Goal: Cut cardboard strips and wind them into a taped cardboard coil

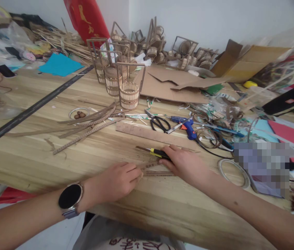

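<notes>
My right hand [182, 162] is closed around a black and yellow utility knife [160, 153], whose blade points left above the table. My left hand [122, 178], with a watch on the wrist, has its fingers curled down at the left end of a brown cardboard strip [149, 164]. A second brown strip [160, 173] lies just nearer to me and passes toward my right hand. The fingertips of the left hand are partly hidden. Beyond the knife lies a long flat piece of cardboard [154, 135].
Small stick buckets with tall handles [129, 93] stand at mid-table, near loose brown strips [84, 130]. Black scissors [160, 124] and a blue glue gun [188, 126] lie behind the cardboard. A tape roll [234, 173] is at right; a cardboard sheet [167, 85] lies farther back.
</notes>
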`<state>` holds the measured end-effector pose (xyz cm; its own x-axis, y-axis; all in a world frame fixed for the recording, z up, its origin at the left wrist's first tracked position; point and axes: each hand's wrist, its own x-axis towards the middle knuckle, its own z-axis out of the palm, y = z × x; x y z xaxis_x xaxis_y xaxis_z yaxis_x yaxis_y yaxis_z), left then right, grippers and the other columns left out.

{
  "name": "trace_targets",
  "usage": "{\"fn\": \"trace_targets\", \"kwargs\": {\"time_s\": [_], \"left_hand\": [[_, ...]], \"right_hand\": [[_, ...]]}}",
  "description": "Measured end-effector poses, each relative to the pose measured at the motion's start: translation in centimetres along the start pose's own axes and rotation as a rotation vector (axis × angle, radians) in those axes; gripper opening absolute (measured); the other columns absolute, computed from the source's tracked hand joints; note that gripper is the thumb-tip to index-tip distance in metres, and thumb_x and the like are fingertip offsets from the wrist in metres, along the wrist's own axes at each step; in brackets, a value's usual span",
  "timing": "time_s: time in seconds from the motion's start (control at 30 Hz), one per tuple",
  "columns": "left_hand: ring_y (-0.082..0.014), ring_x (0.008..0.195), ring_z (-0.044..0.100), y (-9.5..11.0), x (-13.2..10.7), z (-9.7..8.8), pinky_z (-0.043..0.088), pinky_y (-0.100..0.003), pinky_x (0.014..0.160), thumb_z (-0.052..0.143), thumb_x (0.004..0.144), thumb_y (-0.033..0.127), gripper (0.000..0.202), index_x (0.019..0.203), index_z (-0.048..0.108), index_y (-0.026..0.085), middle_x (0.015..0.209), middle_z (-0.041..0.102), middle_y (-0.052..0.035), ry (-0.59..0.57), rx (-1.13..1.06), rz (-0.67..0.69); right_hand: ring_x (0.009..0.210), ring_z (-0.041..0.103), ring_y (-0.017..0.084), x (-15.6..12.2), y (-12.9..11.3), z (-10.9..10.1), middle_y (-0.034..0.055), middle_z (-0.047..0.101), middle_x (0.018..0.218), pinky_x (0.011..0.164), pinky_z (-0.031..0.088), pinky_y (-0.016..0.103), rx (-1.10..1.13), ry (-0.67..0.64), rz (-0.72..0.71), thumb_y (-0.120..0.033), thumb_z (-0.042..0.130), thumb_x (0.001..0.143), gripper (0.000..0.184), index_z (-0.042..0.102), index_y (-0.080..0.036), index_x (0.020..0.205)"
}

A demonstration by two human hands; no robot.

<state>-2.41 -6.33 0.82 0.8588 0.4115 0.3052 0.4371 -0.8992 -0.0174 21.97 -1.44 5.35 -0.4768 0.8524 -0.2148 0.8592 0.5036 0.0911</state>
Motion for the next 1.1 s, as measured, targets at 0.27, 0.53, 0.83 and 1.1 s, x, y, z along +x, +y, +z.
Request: {"fn": "trace_targets", "kwargs": {"time_s": [0.27,0.53,0.83,1.1], "left_hand": [[-0.0222,0.086,0.062,0.9,-0.7,0.2,0.052,-0.034,0.071,0.039,0.099,0.005,0.027,0.112,0.063,0.007,0.101,0.072,-0.0117,0.006,0.079,-0.03],[-0.0236,0.089,0.063,1.3,-0.7,0.4,0.055,-0.036,0.074,0.043,0.098,0.005,0.022,0.105,0.064,0.006,0.099,0.071,-0.0129,0.034,0.049,-0.049],[-0.022,0.088,0.063,1.1,-0.5,-0.1,0.056,-0.033,0.072,0.038,0.1,0.006,0.027,0.108,0.064,0.006,0.1,0.072,-0.0118,0.047,-0.012,-0.02],[-0.0217,0.086,0.06,1.1,-0.4,0.4,0.055,-0.033,0.075,0.048,0.097,0.008,0.018,0.098,0.065,0.011,0.093,0.07,-0.01,0.001,-0.082,-0.035]], "right_hand": [[0.088,0.067,0.029,2.7,1.8,1.0,0.0126,0.07,0.099,0.074,0.044,0.036,-0.182,0.255,-0.052,-0.026,0.058,0.096,0.019,0.066,-0.014,0.109],[0.094,0.06,0.027,1.2,0.6,2.3,0.0086,0.068,0.102,0.077,0.042,0.036,-0.061,0.368,-0.379,-0.03,0.065,0.092,0.02,0.067,-0.02,0.109],[0.078,0.057,0.022,0.9,0.1,2.8,0.0064,0.066,0.084,0.066,0.038,0.033,-0.056,0.302,-0.424,-0.011,0.055,0.095,0.016,0.066,-0.016,0.084],[0.077,0.058,0.023,0.9,0.6,1.9,0.0082,0.067,0.08,0.068,0.035,0.034,-0.181,0.381,-0.406,-0.007,0.048,0.095,0.022,0.068,-0.015,0.088]]}}
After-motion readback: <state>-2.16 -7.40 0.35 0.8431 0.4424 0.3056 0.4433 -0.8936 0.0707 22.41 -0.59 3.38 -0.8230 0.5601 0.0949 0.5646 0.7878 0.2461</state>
